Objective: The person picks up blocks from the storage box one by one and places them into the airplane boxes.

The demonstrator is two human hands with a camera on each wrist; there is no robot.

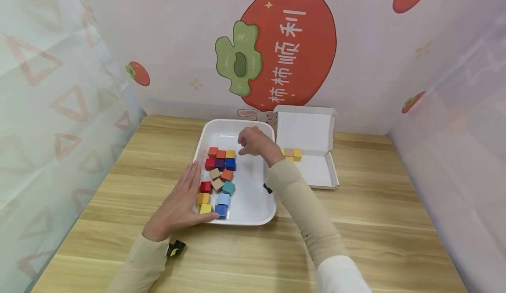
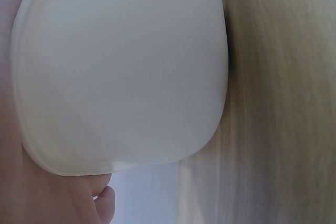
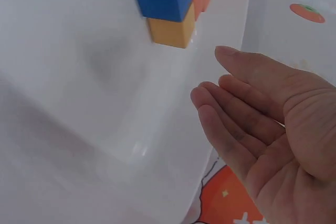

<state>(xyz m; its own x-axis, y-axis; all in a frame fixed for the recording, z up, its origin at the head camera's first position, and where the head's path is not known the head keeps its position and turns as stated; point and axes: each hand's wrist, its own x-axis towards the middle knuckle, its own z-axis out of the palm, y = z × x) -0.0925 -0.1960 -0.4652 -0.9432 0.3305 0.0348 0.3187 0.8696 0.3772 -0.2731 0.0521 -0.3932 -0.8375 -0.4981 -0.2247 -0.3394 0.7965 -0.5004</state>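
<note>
Most of the small coloured cubes (image 1: 230,164) are lying in a shallow white tray (image 1: 253,196), which is resting on a wood-grain counter (image 1: 387,196). Toward the tray's far end, six are sitting close together in two rows of three; nearer the person, others in red, orange, yellow, teal, blue and bare wood are lying more loosely, some of them tilted. Just beyond the tray's right side, a white box (image 1: 316,170) is standing with its lid raised, and a few yellow, orange and wood-coloured cubes are sitting at its left side.

The left hand (image 1: 175,207) is spreading over the tray's near-left corner, fingers lying straight along the left rim and thumb stretching along the near rim. The right hand (image 1: 254,141) is hovering over the tray's far right part, thumb apart from loosely bent fingers, and is holding nothing.

Judging by this layout, the handling is seeming partway through: cubes are occupying both containers, with the larger share in the tray and only a few in the box. Which way they are travelling is not showing, and the right forearm is partly hiding the box.
</note>
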